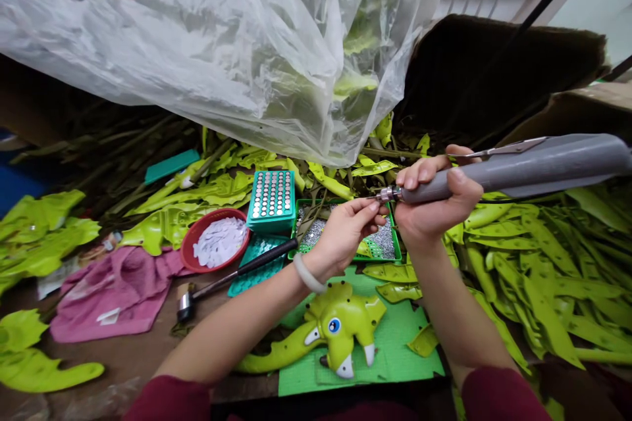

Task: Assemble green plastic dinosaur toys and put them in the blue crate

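Observation:
My right hand (439,200) is wrapped around a grey power screwdriver (523,164), held nearly level and pointing left. My left hand (351,230) is closed in a pinch at the tip of the screwdriver's bit; whatever sits between those fingertips is too small to make out. Below both hands, a lime-green plastic elephant toy (345,325) with a blue eye and white tusks lies on a green mat (409,362). Behind my left hand stands a green tray (397,247) full of small silvery screws, partly covered by the hand.
A teal rack of round metal pieces (271,200), a red bowl (190,243) of white slips, a hammer (237,273) and a pink cloth (113,289) lie to the left. Lime-green shells (533,263) pile up at right. A plastic bag (222,46) hangs across the back.

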`<state>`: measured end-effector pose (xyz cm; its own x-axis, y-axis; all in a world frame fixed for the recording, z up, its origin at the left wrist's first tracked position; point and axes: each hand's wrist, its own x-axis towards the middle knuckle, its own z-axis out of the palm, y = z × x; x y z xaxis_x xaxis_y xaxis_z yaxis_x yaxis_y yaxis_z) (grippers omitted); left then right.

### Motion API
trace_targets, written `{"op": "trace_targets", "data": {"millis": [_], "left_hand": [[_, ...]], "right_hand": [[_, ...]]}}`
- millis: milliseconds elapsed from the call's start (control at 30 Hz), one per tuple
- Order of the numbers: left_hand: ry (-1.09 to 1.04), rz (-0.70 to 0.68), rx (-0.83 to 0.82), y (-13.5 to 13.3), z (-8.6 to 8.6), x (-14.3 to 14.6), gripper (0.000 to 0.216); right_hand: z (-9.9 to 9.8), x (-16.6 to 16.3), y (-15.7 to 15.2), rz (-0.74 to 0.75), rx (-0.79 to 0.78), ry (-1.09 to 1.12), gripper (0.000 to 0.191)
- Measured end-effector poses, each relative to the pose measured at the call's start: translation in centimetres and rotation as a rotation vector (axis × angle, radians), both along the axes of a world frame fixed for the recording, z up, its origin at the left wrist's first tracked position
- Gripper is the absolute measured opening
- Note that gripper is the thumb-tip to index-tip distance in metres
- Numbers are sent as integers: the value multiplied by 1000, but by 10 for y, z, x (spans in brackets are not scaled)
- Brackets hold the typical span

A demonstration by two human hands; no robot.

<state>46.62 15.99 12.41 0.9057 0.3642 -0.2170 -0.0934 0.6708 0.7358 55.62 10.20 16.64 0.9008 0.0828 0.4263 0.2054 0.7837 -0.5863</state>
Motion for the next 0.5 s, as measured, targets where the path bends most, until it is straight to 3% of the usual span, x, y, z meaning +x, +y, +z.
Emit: {"op": "trace_targets", "data": {"millis": [233,400,500], "left_hand": [[96,-77,57,6,-2,-5,20],[182,-164,164,-8,-21,-14,23],[223,-133,300,3,-34,-12,16]], "right_hand": [[-10,-2,8,20,4,24,24],[-9,-1,10,-54,49,-40,25],[-6,5,7,-73,65,-57,24]]}}
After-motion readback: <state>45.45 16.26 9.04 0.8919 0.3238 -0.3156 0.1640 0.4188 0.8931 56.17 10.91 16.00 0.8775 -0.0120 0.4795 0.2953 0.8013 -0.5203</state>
